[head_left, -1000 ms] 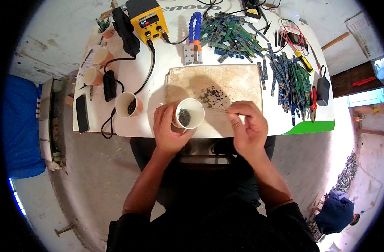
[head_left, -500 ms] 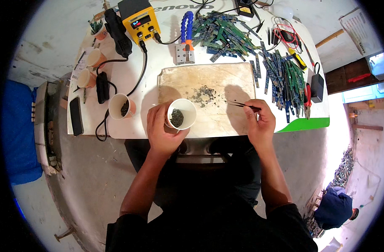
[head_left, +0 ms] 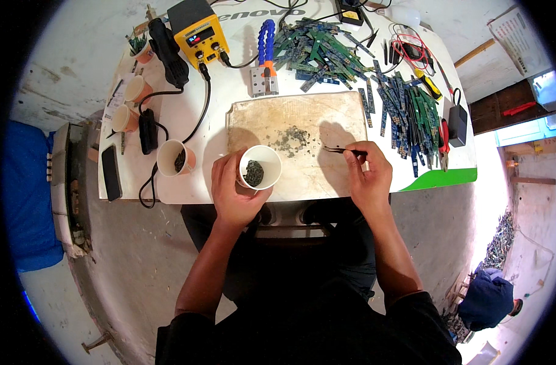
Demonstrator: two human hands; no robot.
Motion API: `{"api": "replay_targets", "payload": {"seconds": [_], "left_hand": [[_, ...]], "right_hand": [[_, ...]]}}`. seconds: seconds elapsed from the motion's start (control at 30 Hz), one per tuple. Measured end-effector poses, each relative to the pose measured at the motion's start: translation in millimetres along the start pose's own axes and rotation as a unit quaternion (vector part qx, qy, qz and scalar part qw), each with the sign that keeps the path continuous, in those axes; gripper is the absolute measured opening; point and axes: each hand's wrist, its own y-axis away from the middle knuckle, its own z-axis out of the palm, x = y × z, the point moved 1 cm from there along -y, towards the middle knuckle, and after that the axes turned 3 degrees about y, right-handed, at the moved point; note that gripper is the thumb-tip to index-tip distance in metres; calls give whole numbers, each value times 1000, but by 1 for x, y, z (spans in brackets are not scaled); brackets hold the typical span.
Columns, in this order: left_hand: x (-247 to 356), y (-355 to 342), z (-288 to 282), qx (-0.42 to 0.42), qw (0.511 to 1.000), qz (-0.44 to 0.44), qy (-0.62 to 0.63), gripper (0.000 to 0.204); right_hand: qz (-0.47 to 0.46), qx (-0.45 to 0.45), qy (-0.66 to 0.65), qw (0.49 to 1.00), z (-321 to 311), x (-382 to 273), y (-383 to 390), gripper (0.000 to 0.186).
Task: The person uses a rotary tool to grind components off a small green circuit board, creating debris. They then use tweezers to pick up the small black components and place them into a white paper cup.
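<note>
My left hand (head_left: 236, 193) is wrapped round a white paper cup (head_left: 272, 159), tilted so its inside shows. Small dark chips (head_left: 253, 173) lie at the bottom of it. Between the fingers of my right hand (head_left: 369, 176) is a pair of dark tweezers (head_left: 345, 150), tips pointing left over a worn tan board (head_left: 253, 112). More small grey chips (head_left: 292, 141) are scattered on that board, just beyond the cup. Whether the tweezer tips hold a chip is too small to tell.
Left of my hand stands another paper cup (head_left: 173, 159) with dark chips, near a phone (head_left: 111, 173). Behind are a yellow soldering station (head_left: 199, 33) and a blue flexible hose (head_left: 265, 42). Green circuit strips (head_left: 326, 48) pile up at the back right, near red-handled pliers (head_left: 444, 143). Another person (head_left: 486, 299) sits at far right.
My right hand has shifted slightly left and turned, bringing the tweezers a little nearer the chips. The left hand keeps hold of the cup almost in place.
</note>
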Motion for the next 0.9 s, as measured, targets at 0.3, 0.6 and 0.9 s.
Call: {"api": "replay_targets", "payload": {"seconds": [0.3,0.6,0.9], "left_hand": [[-1,1,1,0,1000,-1,0,77],[-1,1,0,5,1000,5,8,78],[-1,-1,0,0,1000,7,2,78]], "right_hand": [[-11,4,3,1000,-1,0,-1,10],[-9,6,-6,1000,1,-1,-2,10],[-119,-86,-207,967,31,-76,14,12]]}}
